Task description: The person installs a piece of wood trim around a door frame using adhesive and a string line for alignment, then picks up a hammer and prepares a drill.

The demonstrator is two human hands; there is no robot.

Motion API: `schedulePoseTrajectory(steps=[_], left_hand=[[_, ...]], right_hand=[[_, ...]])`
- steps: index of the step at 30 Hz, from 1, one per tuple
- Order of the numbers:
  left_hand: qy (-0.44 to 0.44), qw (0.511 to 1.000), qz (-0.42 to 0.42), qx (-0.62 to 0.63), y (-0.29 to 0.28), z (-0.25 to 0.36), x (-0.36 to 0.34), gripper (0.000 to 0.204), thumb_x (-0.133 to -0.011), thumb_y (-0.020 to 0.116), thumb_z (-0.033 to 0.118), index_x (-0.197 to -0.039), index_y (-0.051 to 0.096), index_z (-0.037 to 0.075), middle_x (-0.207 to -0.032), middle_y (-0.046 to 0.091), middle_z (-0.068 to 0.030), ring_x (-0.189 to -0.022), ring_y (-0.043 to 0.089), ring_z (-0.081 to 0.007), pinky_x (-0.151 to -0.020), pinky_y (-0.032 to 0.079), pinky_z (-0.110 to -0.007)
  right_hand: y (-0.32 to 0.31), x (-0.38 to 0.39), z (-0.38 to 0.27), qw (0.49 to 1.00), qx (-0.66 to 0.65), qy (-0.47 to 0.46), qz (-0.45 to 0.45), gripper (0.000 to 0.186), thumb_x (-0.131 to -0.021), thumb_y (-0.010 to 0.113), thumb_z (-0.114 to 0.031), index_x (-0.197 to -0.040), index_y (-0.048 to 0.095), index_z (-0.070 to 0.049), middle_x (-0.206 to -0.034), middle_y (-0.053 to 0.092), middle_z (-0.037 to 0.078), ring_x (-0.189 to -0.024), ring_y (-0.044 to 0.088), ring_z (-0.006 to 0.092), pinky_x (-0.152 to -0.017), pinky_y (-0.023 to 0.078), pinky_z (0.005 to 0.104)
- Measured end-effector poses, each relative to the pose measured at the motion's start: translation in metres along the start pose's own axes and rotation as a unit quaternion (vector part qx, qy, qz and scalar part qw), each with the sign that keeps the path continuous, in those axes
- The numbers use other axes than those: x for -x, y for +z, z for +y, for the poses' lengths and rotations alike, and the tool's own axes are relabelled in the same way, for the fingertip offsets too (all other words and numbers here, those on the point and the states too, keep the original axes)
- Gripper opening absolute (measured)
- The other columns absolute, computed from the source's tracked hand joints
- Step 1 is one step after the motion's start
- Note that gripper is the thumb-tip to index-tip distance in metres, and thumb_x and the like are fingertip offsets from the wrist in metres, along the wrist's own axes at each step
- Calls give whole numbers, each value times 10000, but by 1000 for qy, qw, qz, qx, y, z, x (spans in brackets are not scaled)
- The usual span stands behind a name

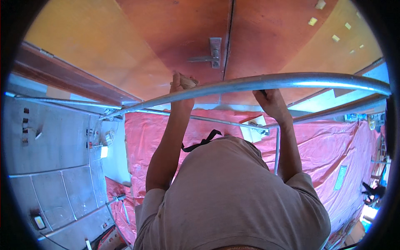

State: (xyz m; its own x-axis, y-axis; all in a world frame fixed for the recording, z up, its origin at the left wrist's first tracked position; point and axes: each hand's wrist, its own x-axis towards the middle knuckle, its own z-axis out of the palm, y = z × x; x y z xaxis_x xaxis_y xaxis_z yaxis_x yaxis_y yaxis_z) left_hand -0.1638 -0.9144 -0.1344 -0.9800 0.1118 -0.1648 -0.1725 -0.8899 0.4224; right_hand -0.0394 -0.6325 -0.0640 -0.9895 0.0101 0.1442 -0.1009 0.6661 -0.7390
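My left hand (pixel 178 89) is raised against the lower part of an orange-brown wooden door panel (pixel 175 37). Its fingers are closed on a tan, folded-looking pad (pixel 190 82), whose exact kind I cannot make out. Just behind the curved metal pipe (pixel 246 83), my right hand (pixel 271 102) is curled close to the other door panel (pixel 266 41). Something small and dark shows at its fingertips, and the pipe partly covers it. A metal lever handle (pixel 214 53) sits beside the seam between the panels, above and right of my left hand.
Thinner scaffold tubes (pixel 216 121) cross in front of me. Pink sheeting (pixel 325 146) covers much of the floor below, with a pale board (pixel 253 130) on it. Grey floor (pixel 50 141) lies at the left. Several yellowish patches (pixel 335 38) mark the door at upper right.
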Motion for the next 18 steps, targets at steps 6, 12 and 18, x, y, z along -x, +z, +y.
schedulePoseTrajectory(steps=[6,12,18], left_hand=[[30,996,64,-55,27,7,18,232,-1031,551,295,-859,571,140,-716,585,-25,-682,627,-198,-601,548,-375],[181,926,-116,-311,-9,3,18,296,-1053,518,392,-1145,543,111,-845,580,-32,-733,607,-170,-627,512,-325],[106,953,-139,-249,17,33,45,561,-1068,441,493,-1445,393,80,-1073,620,-76,-956,597,-157,-882,488,-369]], right_hand=[[26,-41,-34,978,38,-201,42,245,-930,649,-23,-1170,616,14,-1125,642,169,-1105,615,316,-903,510,407],[111,-84,-86,976,-17,-199,-85,423,-908,685,-126,-1296,573,0,-1135,670,190,-1110,642,342,-959,515,416],[141,-112,-90,965,-229,-31,-126,317,-946,665,-207,-1196,599,-24,-921,663,91,-751,640,135,-621,529,306]])
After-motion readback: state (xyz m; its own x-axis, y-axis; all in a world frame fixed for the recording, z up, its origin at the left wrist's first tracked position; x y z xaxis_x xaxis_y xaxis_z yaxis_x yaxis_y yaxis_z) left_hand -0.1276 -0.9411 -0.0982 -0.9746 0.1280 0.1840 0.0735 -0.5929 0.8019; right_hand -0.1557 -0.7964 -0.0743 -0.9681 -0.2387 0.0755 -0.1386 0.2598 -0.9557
